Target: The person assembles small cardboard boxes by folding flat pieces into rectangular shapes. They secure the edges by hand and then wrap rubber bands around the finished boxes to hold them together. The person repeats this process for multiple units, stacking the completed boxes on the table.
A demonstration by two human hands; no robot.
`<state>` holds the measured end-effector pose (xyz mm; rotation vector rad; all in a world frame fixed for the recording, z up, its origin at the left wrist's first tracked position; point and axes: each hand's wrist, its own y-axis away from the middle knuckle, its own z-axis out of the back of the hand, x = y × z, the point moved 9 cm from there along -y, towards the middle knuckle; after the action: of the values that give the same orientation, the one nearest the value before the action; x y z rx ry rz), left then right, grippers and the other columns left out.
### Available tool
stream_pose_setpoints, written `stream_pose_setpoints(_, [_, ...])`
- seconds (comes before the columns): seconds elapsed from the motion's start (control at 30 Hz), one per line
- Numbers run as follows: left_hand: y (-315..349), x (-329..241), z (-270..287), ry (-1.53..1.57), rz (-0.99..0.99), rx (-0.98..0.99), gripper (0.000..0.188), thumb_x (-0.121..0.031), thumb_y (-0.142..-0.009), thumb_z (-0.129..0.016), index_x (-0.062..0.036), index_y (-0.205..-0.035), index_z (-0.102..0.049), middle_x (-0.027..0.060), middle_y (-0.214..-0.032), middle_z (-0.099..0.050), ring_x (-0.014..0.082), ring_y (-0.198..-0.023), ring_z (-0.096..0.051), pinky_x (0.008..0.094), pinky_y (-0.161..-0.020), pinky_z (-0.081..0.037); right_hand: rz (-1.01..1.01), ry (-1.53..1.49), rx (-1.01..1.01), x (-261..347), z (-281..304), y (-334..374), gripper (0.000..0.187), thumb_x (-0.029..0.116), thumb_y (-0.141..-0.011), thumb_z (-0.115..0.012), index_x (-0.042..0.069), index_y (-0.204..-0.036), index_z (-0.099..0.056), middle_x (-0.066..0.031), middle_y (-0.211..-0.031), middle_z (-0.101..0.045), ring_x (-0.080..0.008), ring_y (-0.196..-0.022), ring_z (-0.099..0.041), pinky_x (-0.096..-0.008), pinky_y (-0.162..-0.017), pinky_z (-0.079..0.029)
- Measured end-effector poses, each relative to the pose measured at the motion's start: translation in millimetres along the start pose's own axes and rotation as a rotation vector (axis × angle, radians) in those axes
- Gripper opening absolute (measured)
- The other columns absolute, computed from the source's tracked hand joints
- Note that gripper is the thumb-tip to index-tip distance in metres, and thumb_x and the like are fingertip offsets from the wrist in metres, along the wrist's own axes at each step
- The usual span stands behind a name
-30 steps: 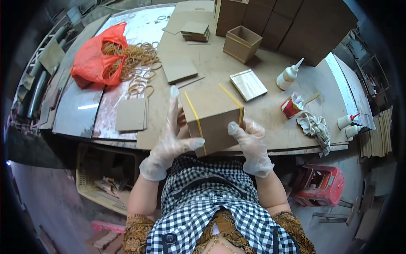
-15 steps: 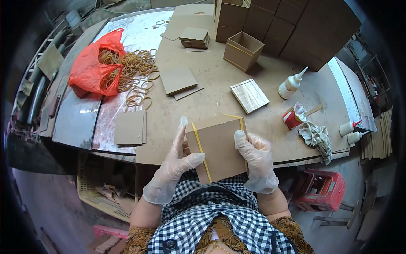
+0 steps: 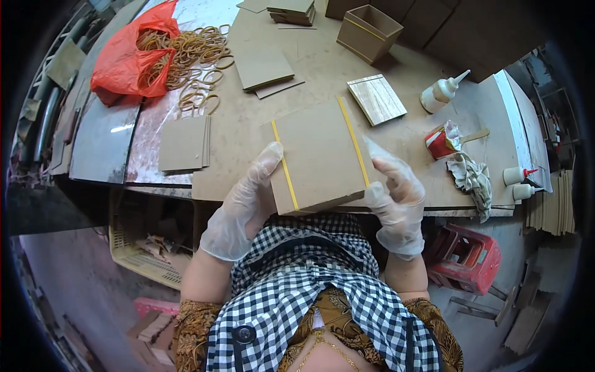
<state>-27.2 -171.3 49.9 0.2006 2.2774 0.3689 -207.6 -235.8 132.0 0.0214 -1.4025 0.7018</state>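
A brown board box is held up in front of me at the table's near edge, one flat face turned toward me. One yellow rubber band runs along its left side and another yellow band along its right. In a clear plastic glove, my left hand grips the left side, thumb by the band. My right hand, also gloved, has its fingers bent at the right side, with the thumb against the lower right corner. Fingers behind the box are hidden.
A red plastic bag spills rubber bands at the left. Board pieces lie beyond the box, near a banded open box and a wooden block. A glue bottle, red tub and rag stand right.
The box has been raised and tilted, so its banded face shows more fully. Both hands have moved up along its sides, and the right thumb has shifted from the upper right to the lower right corner.
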Motion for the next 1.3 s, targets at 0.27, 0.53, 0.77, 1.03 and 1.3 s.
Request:
stream_pose_setpoints(0.27, [2.6,6.7,-2.7,0.042,0.101,-0.089,0.089,-0.067,-0.086,-0.06,-0.0107,-0.15,-0.036,0.0165,-0.143,-0.05,0.0328,-0.13,-0.052,0.055,-0.101,-0.049,-0.073,0.116,-0.048,17.0,-10.4,-3.7,0.034,0.022,-0.094,-0.072,-0.001,-0.119,-0.067,-0.0131,-0.114,-0.068,-0.0176,-0.099,-0.065,-0.0299,-0.087,-0.05])
stream_pose_setpoints(0.53, [5.8,16.9,-15.8,0.031,0.192,-0.093,0.094,-0.075,-0.083,-0.057,-0.0137,-0.152,-0.035,0.0182,-0.144,-0.047,0.0355,-0.132,-0.049,0.0607,-0.1,-0.047,-0.305,0.159,-0.1,-1.5,-12.5,-5.2,0.03,0.029,-0.093,-0.072,-0.001,-0.092,-0.068,-0.0102,-0.084,-0.068,-0.0168,-0.08,-0.065,-0.0323,-0.071,-0.051])
stream_pose_setpoints(0.77, [-8.8,10.9,-38.3,0.128,0.119,0.117,0.097,-0.076,-0.089,-0.046,-0.0086,-0.155,-0.025,0.0162,-0.152,-0.038,0.0353,-0.137,-0.043,0.0578,-0.105,-0.043,0.089,0.342,0.073,46.0,-7.8,-39.5,0.036,0.016,-0.076,-0.085,0.001,-0.103,-0.066,-0.0132,-0.089,-0.067,-0.0251,-0.079,-0.068,-0.033,-0.07,-0.054])
stream_pose_setpoints(1.03, [-13.8,-27.3,6.6,-0.358,-0.481,-0.224,0.051,-0.027,-0.102,-0.055,-0.0021,-0.144,-0.043,0.0153,-0.149,-0.046,0.0271,-0.14,-0.041,0.04,-0.114,-0.034,0.322,0.612,-0.02,58.4,69.7,-151.2,0.024,0.007,-0.077,-0.078,0.004,-0.099,-0.071,-0.0114,-0.091,-0.072,-0.0242,-0.079,-0.07,-0.0333,-0.071,-0.055])
stream_pose_setpoints(1.3, [11.0,-26.8,-7.3,-1.42,-1.016,-0.396,0.042,0.004,-0.087,-0.061,-0.0002,-0.129,-0.057,0.0211,-0.135,-0.056,0.0379,-0.129,-0.052,0.0452,-0.11,-0.041,-0.014,1.183,-0.191,-40.8,128.9,-244.2,0.031,0.018,-0.086,-0.071,0.005,-0.114,-0.068,-0.0185,-0.106,-0.07,-0.0364,-0.104,-0.065,-0.0451,-0.089,-0.05])
